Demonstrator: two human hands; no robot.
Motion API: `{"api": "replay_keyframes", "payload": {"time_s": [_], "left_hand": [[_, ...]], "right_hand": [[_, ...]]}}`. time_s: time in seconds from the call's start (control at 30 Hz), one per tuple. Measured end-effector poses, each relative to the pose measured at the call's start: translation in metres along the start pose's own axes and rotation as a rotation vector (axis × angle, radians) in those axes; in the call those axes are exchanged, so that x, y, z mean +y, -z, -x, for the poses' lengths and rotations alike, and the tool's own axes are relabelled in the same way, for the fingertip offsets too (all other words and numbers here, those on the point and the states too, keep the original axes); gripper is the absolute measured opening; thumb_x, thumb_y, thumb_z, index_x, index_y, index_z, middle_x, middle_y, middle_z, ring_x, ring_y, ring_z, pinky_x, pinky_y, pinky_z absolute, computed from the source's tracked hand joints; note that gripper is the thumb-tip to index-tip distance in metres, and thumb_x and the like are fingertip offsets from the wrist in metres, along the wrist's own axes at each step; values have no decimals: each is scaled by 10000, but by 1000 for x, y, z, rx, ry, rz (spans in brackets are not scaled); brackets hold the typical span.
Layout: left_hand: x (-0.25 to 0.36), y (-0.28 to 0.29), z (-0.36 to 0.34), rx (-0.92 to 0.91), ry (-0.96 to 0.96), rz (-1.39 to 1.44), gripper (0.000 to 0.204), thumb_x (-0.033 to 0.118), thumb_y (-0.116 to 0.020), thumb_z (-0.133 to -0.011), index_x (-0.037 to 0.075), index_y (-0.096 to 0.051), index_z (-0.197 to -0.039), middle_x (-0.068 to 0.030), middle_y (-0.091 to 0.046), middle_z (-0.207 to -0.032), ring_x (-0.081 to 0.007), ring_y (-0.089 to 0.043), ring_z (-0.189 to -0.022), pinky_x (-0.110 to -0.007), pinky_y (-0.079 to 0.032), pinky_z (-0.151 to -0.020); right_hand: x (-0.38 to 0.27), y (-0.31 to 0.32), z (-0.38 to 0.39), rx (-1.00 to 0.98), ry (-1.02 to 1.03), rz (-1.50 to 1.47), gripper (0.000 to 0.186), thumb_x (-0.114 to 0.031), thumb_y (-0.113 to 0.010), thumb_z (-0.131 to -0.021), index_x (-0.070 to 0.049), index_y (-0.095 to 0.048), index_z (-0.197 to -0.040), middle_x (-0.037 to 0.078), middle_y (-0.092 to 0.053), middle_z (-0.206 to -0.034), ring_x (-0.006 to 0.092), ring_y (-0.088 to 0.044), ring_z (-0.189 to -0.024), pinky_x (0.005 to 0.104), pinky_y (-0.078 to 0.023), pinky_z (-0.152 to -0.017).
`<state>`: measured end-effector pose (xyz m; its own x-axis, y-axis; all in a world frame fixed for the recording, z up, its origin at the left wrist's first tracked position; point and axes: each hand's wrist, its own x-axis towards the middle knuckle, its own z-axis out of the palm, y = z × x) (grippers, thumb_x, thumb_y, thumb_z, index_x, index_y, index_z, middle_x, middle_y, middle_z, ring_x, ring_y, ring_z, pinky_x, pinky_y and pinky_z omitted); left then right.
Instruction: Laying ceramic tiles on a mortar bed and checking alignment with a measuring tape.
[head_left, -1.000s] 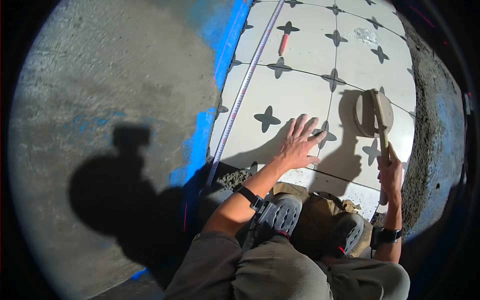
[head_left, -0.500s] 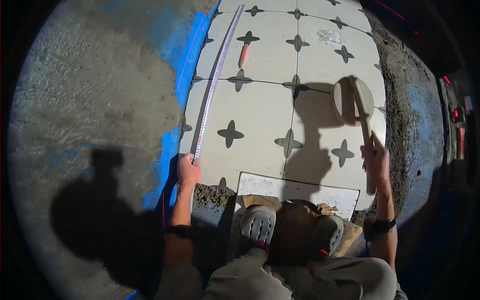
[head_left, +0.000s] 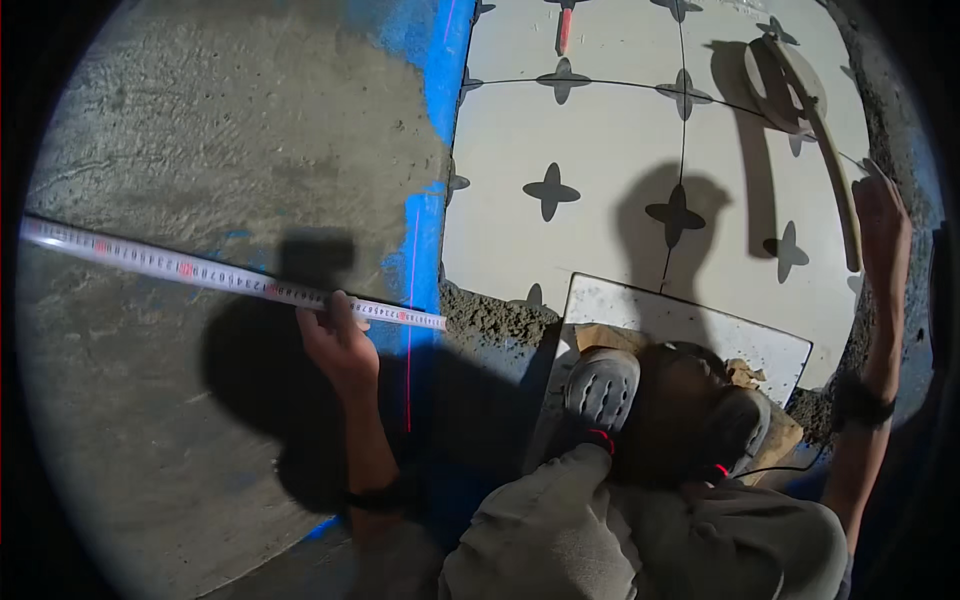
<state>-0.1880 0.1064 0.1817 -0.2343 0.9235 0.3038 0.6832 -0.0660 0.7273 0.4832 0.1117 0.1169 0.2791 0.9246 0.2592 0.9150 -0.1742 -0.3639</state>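
My left hand [head_left: 342, 345] grips a long, white measuring rule [head_left: 180, 265] with black and red marks, lying across from the grey floor to the tile edge. The rule's right end stops beside the rough mortar. Off to the right, my right hand [head_left: 882, 225] is open and apart from the mallet, its fingers stretched out near the handle. The mallet [head_left: 786, 88] has a pale round head and a long curved handle. Its head rests on the cream tiles [head_left: 610, 130], and the handle casts a separate shadow.
A white board [head_left: 690, 318] lies before my knee pads [head_left: 603, 385], with torn brown cardboard near them. Wet mortar [head_left: 500, 318] borders the tiles. Blue paint [head_left: 425, 240] edges the rough floor [head_left: 230, 130]. A red marker [head_left: 565, 32] lies on a far tile.
My left hand has swung the rule off the tiles, leftward over the floor. My right hand has let go of the mallet, now on the tiles. The view has shifted left.
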Motion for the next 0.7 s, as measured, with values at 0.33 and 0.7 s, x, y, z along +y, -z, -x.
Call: {"api": "replay_keyframes", "payload": {"time_s": [0.33,0.7], "left_hand": [[-54,-19,21,394,272,-331,261,146,-583,-1088,-114,-572,-1100,-155,-699,-875,-173,-672,-735,-321,-551,-672],[-69,-18,19,377,179,-349,297,158,-589,-1088,-134,-565,-1041,-178,-701,-820,-175,-686,-666,-310,-590,-604]], "right_hand": [[-52,34,253,-633,-136,-279,91,9,-731,-852,19,-647,-819,162,-640,-752,305,-622,-660,384,-490,-631],[-78,15,344,-805,-324,-379,163,-109,-799,-835,-13,-669,-818,197,-682,-753,397,-688,-684,453,-531,-616]]}}
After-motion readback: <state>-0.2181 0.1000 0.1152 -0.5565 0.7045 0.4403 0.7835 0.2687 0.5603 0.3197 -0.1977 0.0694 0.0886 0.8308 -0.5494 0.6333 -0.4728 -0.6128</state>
